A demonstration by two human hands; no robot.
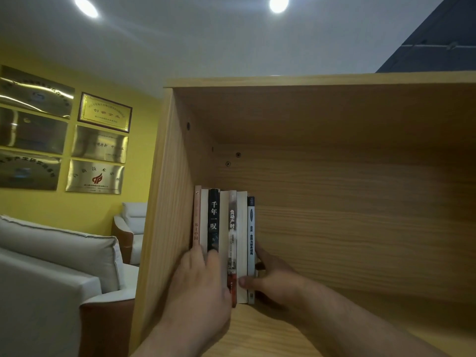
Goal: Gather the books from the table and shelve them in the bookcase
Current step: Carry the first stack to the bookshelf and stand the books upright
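Several books (224,222) stand upright in a row at the left end of a wooden bookcase (334,202) compartment, against its left wall. My left hand (199,282) rests with straight fingers against the spines of the leftmost books, among them a black-spined one (213,215). My right hand (273,279) holds the rightmost, white-spined book (251,228): the thumb lies across the spines at the front and the fingers curl round its right side. The books' lower ends are partly hidden behind my hands.
To the right of the books the shelf board (322,328) and the compartment run on to the frame's edge. Left of the bookcase stand a light sofa (51,266) and an armchair (130,228), below metal plaques (98,150) on a yellow wall.
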